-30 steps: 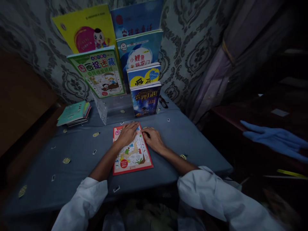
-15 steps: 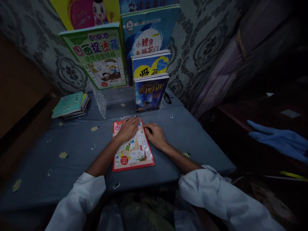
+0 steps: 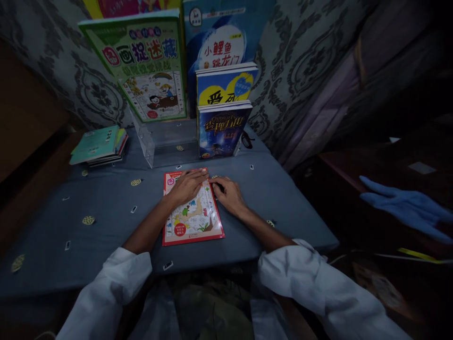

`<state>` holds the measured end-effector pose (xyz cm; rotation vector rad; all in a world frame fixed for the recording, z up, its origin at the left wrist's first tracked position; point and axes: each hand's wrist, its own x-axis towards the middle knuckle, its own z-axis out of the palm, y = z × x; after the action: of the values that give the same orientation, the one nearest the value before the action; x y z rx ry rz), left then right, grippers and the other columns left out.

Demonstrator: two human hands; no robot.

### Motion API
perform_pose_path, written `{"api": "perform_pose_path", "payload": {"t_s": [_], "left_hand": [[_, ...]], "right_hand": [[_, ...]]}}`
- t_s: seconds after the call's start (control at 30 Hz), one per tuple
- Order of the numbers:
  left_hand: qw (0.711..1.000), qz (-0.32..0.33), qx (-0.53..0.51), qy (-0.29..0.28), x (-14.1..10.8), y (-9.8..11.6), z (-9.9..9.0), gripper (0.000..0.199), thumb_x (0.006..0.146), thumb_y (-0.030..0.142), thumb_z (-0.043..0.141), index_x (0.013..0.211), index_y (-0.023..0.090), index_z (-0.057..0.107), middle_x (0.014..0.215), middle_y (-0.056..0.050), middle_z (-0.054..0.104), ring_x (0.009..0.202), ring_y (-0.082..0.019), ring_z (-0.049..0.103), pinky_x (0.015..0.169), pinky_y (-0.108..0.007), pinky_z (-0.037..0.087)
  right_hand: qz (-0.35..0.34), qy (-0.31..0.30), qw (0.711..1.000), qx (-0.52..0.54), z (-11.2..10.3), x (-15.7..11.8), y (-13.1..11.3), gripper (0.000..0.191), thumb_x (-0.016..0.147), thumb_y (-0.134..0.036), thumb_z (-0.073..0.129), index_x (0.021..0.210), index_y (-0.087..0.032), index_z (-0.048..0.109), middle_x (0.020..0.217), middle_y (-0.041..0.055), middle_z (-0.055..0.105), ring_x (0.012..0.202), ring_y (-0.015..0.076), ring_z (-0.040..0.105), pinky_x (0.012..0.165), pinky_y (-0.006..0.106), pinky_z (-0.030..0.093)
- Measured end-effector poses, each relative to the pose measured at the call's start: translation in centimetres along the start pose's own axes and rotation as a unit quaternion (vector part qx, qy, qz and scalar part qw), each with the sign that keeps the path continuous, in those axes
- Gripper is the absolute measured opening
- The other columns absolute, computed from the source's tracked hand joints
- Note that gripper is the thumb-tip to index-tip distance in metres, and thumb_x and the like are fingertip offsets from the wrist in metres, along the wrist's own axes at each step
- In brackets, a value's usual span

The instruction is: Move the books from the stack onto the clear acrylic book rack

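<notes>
Plainly, the left hand (image 3: 187,186) lies flat on the book (image 3: 193,222). The right hand (image 3: 230,194) curls at its edge, any pinch unclear

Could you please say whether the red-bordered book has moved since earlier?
No; the red-bordered book shows no clear shift against the printed tablecloth mark near it.

Wall covering (image 3: 293,61), grey, dark damask medallions, behind the tabletop. Curtain (image 3: 323,99), muted purple, gathered by a tan tieback (image 3: 360,61), right of the wall covering. Tabletop (image 3: 113,212), draped in a blue-grey cloth printed with scattered yellow motifs and small pale labels. Panel (image 3: 28,108), plain brown, far left, its type unclear. Dark red surface (image 3: 345,170), right, partly in shadow. Light: dim, corners darkest.
</notes>
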<state>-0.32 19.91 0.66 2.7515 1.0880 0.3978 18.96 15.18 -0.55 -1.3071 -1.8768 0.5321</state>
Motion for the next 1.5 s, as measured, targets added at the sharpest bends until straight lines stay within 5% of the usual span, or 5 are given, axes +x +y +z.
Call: {"api": "perform_pose_path", "payload": {"t_s": [0.7,1.5], "left_hand": [[0.998,0.038,0.003,-0.041,-2.8,3.5,-1.4,0.050,0.092,0.009,0.045,0.135,0.028,0.061,0.140,-0.003,0.062,0.134,-0.020,0.053,0.115,-0.044,0.036],[0.994,0.078,-0.022,-0.068,-8.4,9.9,-1.8,0.043,0.098,0.013,0.042,0.136,0.024,0.059,0.139,-0.006,0.063,0.136,-0.022,0.052,0.112,-0.045,0.038]], "right_hand": [[0.022,-0.022,0.999,0.014,-1.3,-2.6,-0.9,0.028,0.088,-0.013,0.052,0.099,-0.022,0.076,0.083,0.0027,0.075,0.076,0.0195,0.064,0.080,0.034,0.050],[0.025,-0.064,0.997,0.044,-3.7,-10.3,-4.4,0.029,0.093,-0.018,0.050,0.108,-0.024,0.074,0.096,0.0050,0.077,0.090,0.0223,0.069,0.080,0.034,0.054]]}}
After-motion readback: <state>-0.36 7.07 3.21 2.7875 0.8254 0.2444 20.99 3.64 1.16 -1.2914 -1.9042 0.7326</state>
